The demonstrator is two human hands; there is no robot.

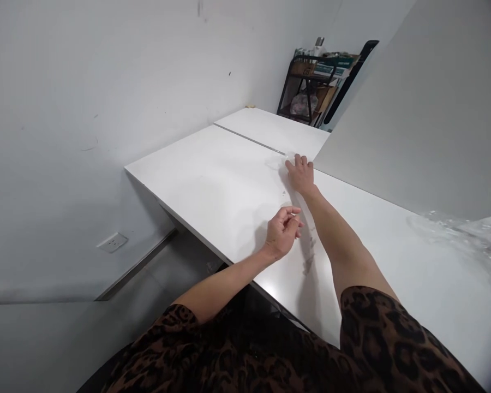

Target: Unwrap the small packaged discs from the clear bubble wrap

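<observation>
My right hand [300,173] reaches to the far part of the white table [213,180], its fingers bent down over a piece of thin clear plastic [275,163]. The plastic lies crumpled at the fingertips, near the seam in the tabletop. Closer to me, my left hand [283,232] is held just over the table with its fingers curled in toward the thumb. Whatever may be between those fingers is too small to name. Faint dark marks [309,261] show on the white surface below the hands; I cannot tell if they are bits or reflections.
A large grey panel [417,109] stands on the right side of the table. Crumpled clear plastic wrap [480,243] lies at the right. Behind the table is a black shelf rack [306,76] with boxes. A wall socket [112,242] is low on the left wall.
</observation>
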